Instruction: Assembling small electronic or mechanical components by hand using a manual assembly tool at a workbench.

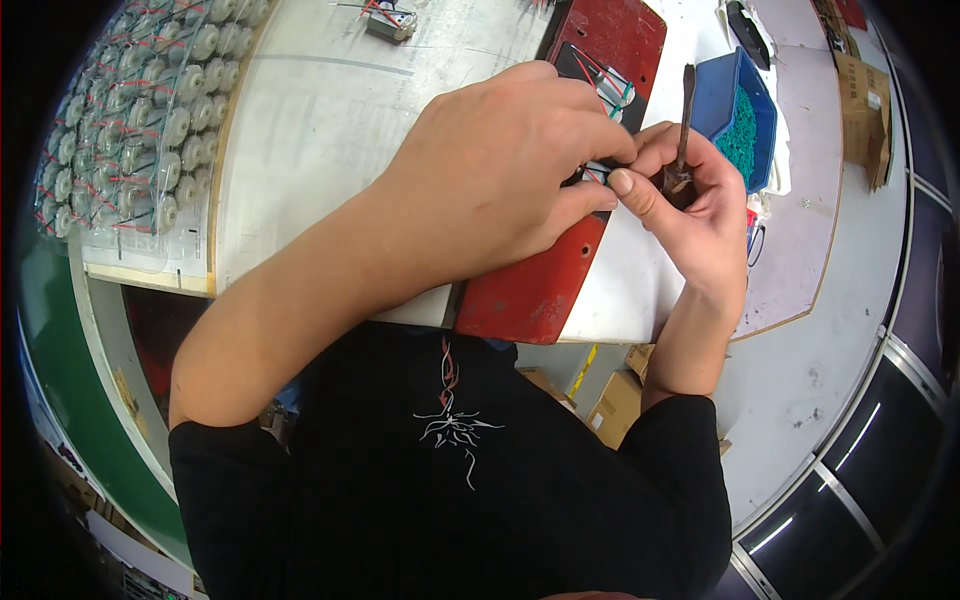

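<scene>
My left hand (530, 150) reaches over a red metal plate, its thumb and forefinger pinched at a small part (595, 173) with a silvery surface and dark and teal bits. Most of that part is covered by fingers. Meeting it from the right, my right hand (705, 195) has thumb and forefinger closed at the same spot. A slim dark tool (686, 115) rises out of the right hand's curled fingers; its exact kind is unclear. Just beyond my left knuckles, a small motor (615, 90) with red and green wires lies on the red plate (530, 290).
A blue bin (708, 92) of small green pieces stands right of my hands. Clear trays of wired motors (150, 120) fill the table's left side. Another wired motor (392, 24) lies at the back of the white table (300, 130). Cardboard boxes (862, 115) sit farther right.
</scene>
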`<state>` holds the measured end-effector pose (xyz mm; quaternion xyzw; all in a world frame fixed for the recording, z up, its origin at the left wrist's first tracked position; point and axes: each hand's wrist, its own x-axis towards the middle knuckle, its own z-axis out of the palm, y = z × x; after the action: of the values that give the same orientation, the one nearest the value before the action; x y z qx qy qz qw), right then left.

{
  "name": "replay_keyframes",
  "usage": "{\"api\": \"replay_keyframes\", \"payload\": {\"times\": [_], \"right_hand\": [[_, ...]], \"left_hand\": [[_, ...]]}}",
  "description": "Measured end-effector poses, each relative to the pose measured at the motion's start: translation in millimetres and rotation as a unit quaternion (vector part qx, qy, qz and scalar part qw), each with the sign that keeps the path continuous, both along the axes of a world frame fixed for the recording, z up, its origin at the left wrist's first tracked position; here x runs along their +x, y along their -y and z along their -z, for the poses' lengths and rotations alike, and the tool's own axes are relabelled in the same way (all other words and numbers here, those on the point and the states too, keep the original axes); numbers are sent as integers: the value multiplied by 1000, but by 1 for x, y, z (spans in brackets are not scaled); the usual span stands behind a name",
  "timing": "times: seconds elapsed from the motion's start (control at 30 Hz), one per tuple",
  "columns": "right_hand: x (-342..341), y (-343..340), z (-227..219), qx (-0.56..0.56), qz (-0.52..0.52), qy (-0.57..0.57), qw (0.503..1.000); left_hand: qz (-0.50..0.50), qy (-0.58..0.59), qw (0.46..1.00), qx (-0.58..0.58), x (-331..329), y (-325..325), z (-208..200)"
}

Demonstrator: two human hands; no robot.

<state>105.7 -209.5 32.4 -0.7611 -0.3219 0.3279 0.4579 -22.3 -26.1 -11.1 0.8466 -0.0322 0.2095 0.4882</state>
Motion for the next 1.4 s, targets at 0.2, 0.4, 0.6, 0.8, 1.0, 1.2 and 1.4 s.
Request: {"api": "replay_keyframes", "payload": {"times": [0.2,0.4,0.6,0.8,1.0,1.2,1.4], "right_hand": [[7,10,-21,-66,-47,113,990],[8,16,-40,-196,-215,264,920],[-6,6,-18,-230,-175,359,888],[-7,5,-9,-224,-145,359,894],[-5,1,-11,-235,-167,404,868],[-2,-1,-14,-280,-186,386,859],[-2,-1,-17,-267,-177,272,907]], "left_hand": [[26,3,1000,17,4,-2,3],[27,6,999,27,4,-4,5],[22,-25,999,32,1,-3,-1],[15,-22,999,44,2,0,1],[7,-11,999,49,2,0,4],[-15,-21,998,56,1,0,0],[-16,-13,998,66,-1,1,-1]]}}
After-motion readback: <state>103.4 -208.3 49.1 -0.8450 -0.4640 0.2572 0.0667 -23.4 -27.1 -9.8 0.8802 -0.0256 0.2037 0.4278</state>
